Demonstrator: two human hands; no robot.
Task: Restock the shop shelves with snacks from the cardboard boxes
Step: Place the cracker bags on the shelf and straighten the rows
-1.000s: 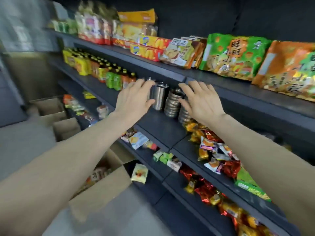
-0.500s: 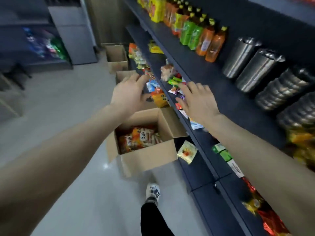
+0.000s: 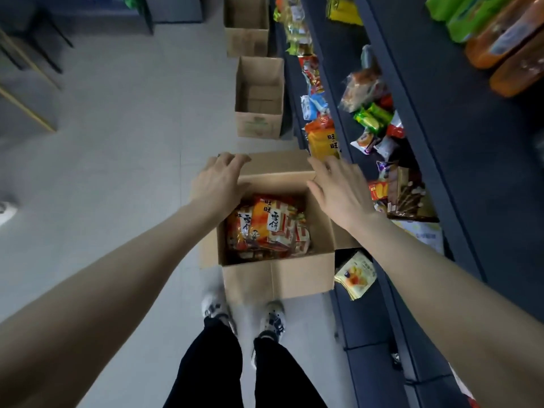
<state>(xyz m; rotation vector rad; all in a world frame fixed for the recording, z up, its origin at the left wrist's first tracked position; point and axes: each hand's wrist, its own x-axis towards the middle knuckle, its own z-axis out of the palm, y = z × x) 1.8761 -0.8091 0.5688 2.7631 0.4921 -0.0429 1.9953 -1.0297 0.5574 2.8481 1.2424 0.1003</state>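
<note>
A: Where are the snacks?
B: Red and orange snack packets (image 3: 266, 228) lie inside the open cardboard box (image 3: 276, 278) at the centre of the frame, on the floor (image 3: 117, 142) just above the person's shoes (image 3: 273, 319).
A: And the hands?
B: The left hand (image 3: 219, 179) and right hand (image 3: 338, 189) hover over the box's far corners, fingers spread, holding nothing.
A: The shelves?
B: The dark shelves (image 3: 368, 54) run down the right side, strewn with mixed packets. Two more boxes (image 3: 260, 95) stand at upper centre.

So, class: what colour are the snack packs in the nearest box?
Orange and red snack packs, with white labels; head view.
</note>
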